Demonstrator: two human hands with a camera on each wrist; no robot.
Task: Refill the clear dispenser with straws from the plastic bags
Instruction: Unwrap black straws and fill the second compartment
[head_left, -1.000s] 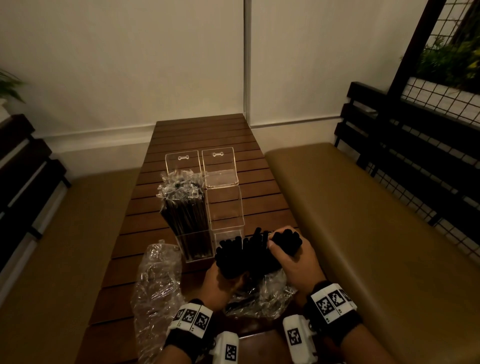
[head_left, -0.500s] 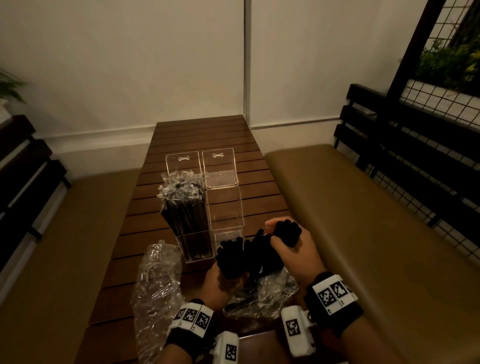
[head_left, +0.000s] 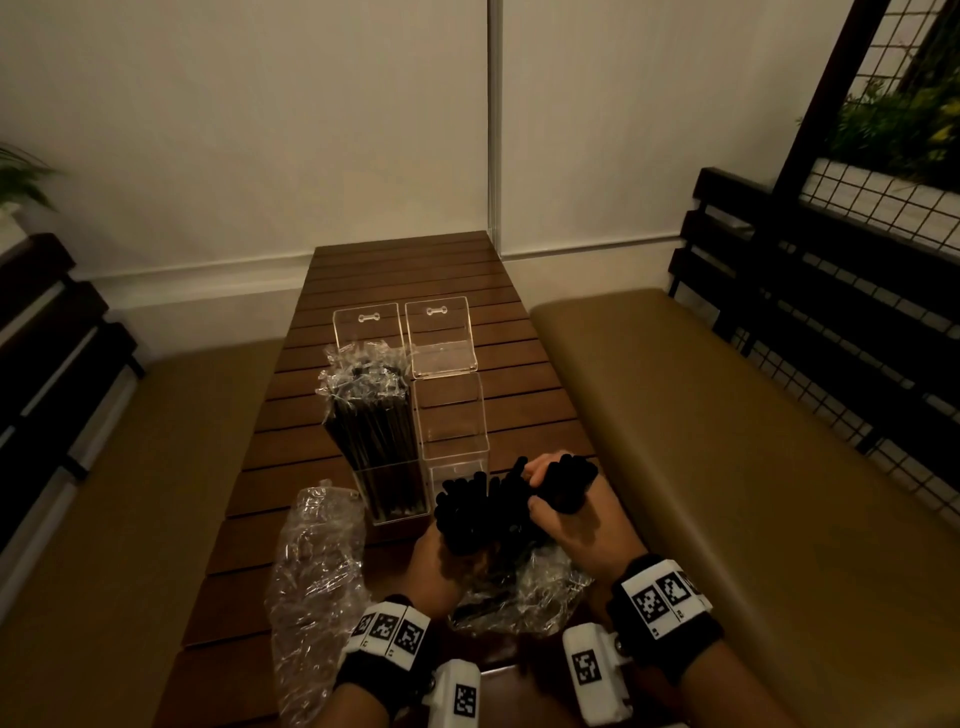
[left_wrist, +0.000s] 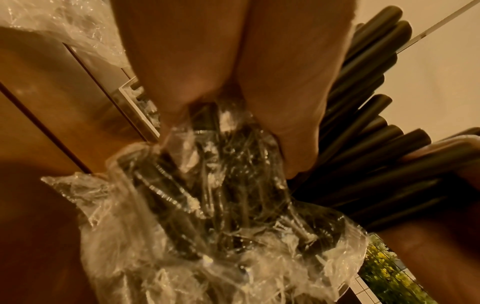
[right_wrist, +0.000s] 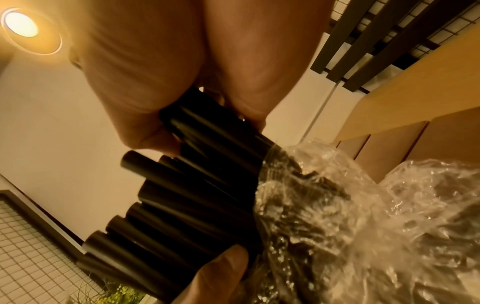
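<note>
From my head view, my left hand (head_left: 441, 564) is wrapped around the crinkled plastic bag (head_left: 519, 597) with its black straws (head_left: 483, 512), fingers curled about the lower part of the bundle, while my right hand (head_left: 566, 514) has its fingers closed over a clump of straw tops at about two o'clock from the left. The clear dispenser (head_left: 452, 431) stands on the slatted wooden table (head_left: 415, 270) at twelve o'clock from my hands, just beyond the straw ends; its right compartment holds nothing I can make out, and its left compartment (head_left: 379, 441) is packed with wrapped dark straws — both lids stand tipped back. A second, crumpled bag (head_left: 311, 571) lies at nine o'clock from my left hand, on the table. Tan bench cushions (head_left: 727, 441) flank the table. At my left wrist, the palm and thumb (left_wrist: 280, 82) press into the bag's film (left_wrist: 221, 205), which bunches around dark straws, and bare straws (left_wrist: 363, 133) fan out toward three o'clock. At my right wrist, my fingers (right_wrist: 145, 86) clamp the topmost straws (right_wrist: 197, 185) — the rest fan down to seven o'clock, where my left thumb (right_wrist: 218, 273) meets them, and the bag (right_wrist: 350, 216) covers their lower ends at four o'clock.
</note>
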